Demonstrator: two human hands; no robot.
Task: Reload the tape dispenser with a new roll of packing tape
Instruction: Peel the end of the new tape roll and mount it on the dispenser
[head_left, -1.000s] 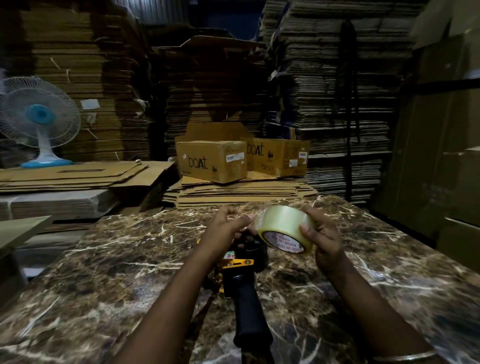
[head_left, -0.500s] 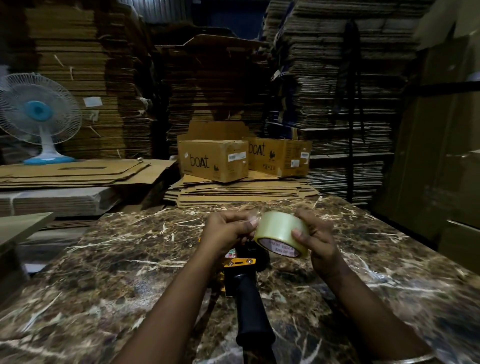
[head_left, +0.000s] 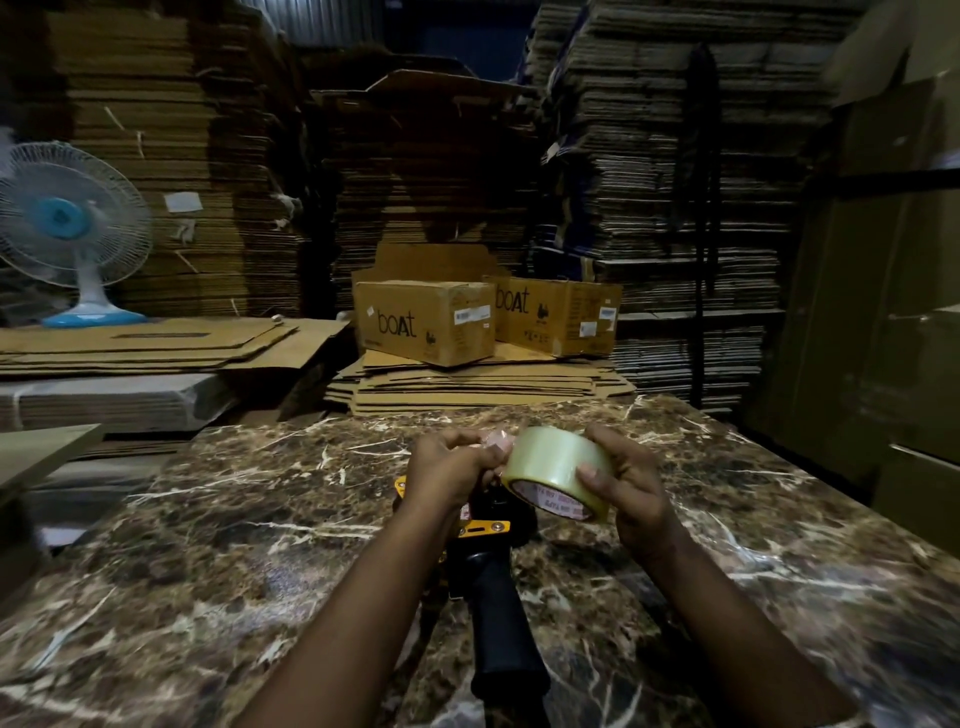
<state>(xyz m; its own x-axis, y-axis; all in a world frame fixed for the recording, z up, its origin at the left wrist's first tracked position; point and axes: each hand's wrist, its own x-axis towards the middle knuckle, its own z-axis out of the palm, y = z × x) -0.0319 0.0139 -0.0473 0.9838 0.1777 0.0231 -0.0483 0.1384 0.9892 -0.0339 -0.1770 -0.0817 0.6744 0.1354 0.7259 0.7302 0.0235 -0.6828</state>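
The head view, the only one here, looks down over a dark marble table (head_left: 234, 545) in a store stacked with flattened cardboard. The right hand (head_left: 631, 486) grips the new roll of packing tape (head_left: 553, 462) around its outer face, thumb on the near side, and holds it in the air over the table. The left hand (head_left: 449, 475) is closed in a pinch at the roll's left edge, where a short crumpled free end of tape (head_left: 496, 440) stands off the roll; I judge it to be picking that end loose. Directly beneath the hands the tape dispenser (head_left: 493, 566) lies on the table, its black handle pointing toward the person and its yellow frame partly hidden under the left wrist.

As to progress, the roll is not yet on the dispenser. Whether the spindle is bare cannot be told (the hands cover that part). Left to do, by my reading: seat the roll on the hub, thread the free end past the roller to the blade, and check that it pulls cleanly.

Of containers, two cardboard boxes marked "boat" (head_left: 423, 322) sit on a pile of flat cartons beyond the table's far edge. Both appear closed, so their contents are not visible. A table fan (head_left: 67, 228) stands at far left.
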